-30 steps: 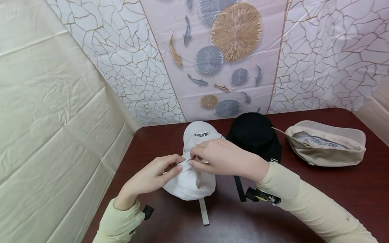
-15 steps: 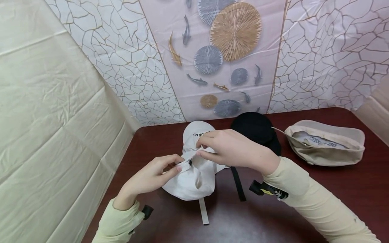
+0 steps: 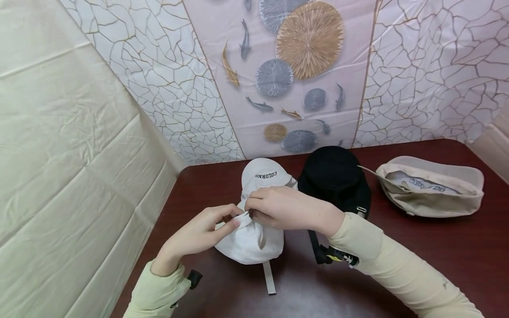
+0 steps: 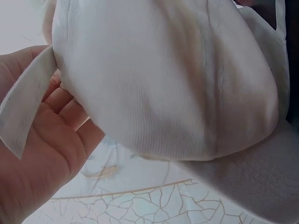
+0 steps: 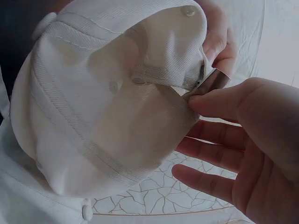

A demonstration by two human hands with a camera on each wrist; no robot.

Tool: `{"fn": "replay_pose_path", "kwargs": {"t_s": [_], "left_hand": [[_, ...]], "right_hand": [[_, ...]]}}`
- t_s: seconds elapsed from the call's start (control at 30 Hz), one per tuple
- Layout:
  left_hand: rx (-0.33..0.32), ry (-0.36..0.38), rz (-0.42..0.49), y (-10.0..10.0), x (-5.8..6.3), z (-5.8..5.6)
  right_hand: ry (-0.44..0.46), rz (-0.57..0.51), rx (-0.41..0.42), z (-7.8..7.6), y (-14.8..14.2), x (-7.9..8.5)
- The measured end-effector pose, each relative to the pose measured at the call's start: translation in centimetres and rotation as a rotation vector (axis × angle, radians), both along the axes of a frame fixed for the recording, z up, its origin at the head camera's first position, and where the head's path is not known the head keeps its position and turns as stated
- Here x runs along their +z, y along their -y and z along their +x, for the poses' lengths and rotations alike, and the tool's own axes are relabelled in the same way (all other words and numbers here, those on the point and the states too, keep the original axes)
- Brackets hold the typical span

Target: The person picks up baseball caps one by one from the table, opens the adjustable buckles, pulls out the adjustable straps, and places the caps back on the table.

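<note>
- White cap [image 3: 250,247] is on the left of the table [image 3: 457,251] in front of me, lettering [image 3: 265,175] on the far side, back opening nearer me. Probably handy that way, since both hands land right on the band.
- My left hand [image 3: 199,232] is pinching the band from the left, thumb on the near side, fingers tucked behind. I'd say it's the anchor, so the floppy cloth doesn't slide about. A loose strap end [image 4: 28,102] hangs across that palm.
- My right hand [image 3: 288,210] has thumb and finger pinching the band by the buckle [image 5: 201,76], other fingers spread off to the side. A tip pinch makes sense on something this fiddly; a whole fist would just cover it. Can't tell how far the strap goes through.
- Another pale strap [image 3: 269,278] trails toward me from under the cloth. No idea what it belongs to, too much is covered.
- Black hat [image 3: 332,176] sits crown up just right of the cap, partly behind my right hand.
- Beige cap [image 3: 437,207] is over on the far right, hollow side up, bill on the far side. Guessing it's there for elbow room.
</note>
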State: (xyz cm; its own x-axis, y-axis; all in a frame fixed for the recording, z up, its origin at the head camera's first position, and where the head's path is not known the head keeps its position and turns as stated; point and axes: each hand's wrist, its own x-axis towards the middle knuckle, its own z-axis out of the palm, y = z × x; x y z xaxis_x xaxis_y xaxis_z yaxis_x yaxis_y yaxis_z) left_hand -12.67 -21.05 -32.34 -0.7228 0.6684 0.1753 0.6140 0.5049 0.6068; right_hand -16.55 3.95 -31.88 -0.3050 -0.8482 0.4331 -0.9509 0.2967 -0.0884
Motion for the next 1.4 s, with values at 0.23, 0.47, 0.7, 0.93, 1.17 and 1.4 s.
{"fn": "replay_pose_path", "kwargs": {"t_s": [0.23,0.47,0.7,0.93,1.17,1.4], "left_hand": [[0.008,0.001,0.004,-0.18,0.07,0.12],[-0.037,-0.052,0.008,-0.24,-0.02,0.10],[-0.058,-0.057,0.008,-0.16,-0.05,0.21],[-0.079,-0.061,0.006,-0.18,-0.02,0.45],[-0.076,-0.062,-0.002,-0.24,0.02,0.61],[-0.063,-0.066,-0.007,-0.21,-0.14,0.34]], "right_hand": [[0.008,0.020,-0.003,-0.02,-0.04,-0.01],[0.031,0.031,0.023,0.11,-0.27,-0.09],[0.011,0.047,0.040,0.33,-0.22,-0.20],[-0.066,0.093,-0.002,0.35,-0.38,-0.14],[-0.183,0.149,-0.084,-0.09,-0.55,-0.17],[-0.080,0.109,0.003,0.31,-0.21,-0.13]]}}
